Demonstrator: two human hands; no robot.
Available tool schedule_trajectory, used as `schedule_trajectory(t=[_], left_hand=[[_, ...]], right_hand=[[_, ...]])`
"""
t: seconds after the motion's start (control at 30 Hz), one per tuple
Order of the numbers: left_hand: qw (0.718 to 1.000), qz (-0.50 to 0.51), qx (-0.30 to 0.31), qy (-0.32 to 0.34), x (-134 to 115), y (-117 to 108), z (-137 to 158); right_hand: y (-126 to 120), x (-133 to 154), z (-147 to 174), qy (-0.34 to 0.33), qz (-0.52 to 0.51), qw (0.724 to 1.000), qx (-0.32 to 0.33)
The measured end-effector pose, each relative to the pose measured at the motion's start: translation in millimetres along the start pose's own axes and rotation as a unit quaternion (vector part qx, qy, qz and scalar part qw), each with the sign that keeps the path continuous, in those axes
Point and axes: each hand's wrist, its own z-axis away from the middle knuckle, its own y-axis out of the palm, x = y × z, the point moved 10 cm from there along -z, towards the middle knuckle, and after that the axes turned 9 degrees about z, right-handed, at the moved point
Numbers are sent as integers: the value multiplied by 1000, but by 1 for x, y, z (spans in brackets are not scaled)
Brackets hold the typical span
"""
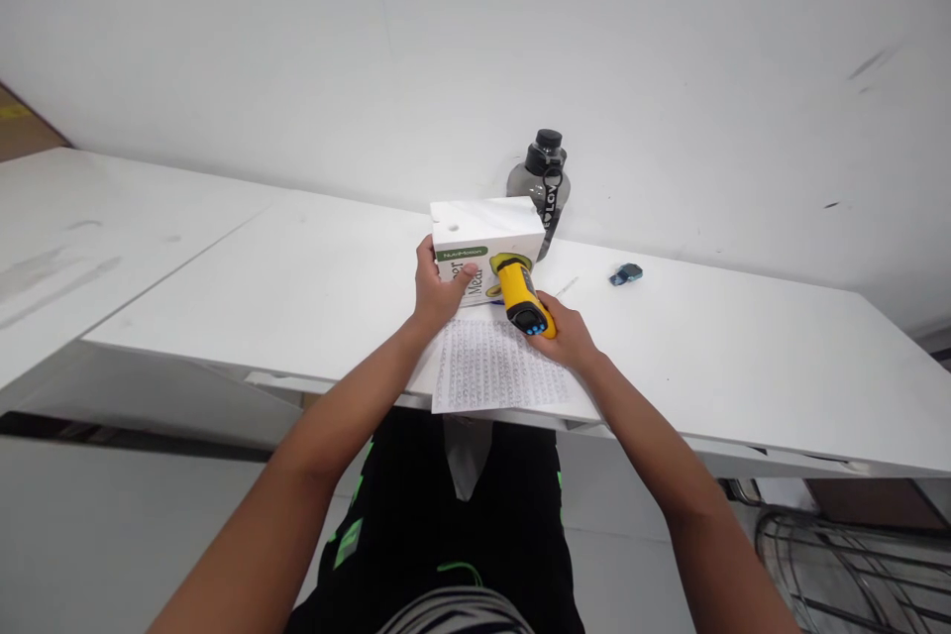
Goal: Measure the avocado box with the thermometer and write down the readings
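Observation:
My left hand (438, 282) grips the left side of a white box (486, 223) with a green label and a fruit picture on its front. The thumb lies across the printed face. In my right hand (565, 329) is a yellow and black handheld scanner (518, 287) with blue buttons; its head points at the box front and hides part of the picture. Whether the scanner touches the box I cannot tell. Beneath both hands lies a sheet of paper (490, 371) covered in rows of small marks. A bit of a blue pen (496, 302) shows below the box.
Behind the box, a grey water bottle (541, 183) with a black cap stands against the wall. A dark watch-like object (626, 273) lies to the right on the white table (743, 347). A cardboard box (26, 129) is at far left, a metal rack (854, 565) at lower right.

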Motion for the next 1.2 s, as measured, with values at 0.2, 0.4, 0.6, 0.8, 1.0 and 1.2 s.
schedule_trajectory(t=[0.2,0.4,0.6,0.8,1.0,1.2], left_hand=[[1000,0,3,-6,2,1,1],[1000,-7,0,-24,8,0,1],[1000,-6,-3,-11,6,0,0],[1000,-11,-4,-18,7,-1,1],[1000,-17,-5,-9,7,-2,0],[1000,-2,-9,-30,10,0,1]], right_hand=[[0,-1,0,3,14,1000,4],[2,-1,0,3,11,1000,10],[2,-5,1,-1,24,1000,4],[-2,-7,0,-5,17,1000,-1],[-3,-4,-2,-2,21,1000,14],[0,-5,-1,10,19,1000,20]])
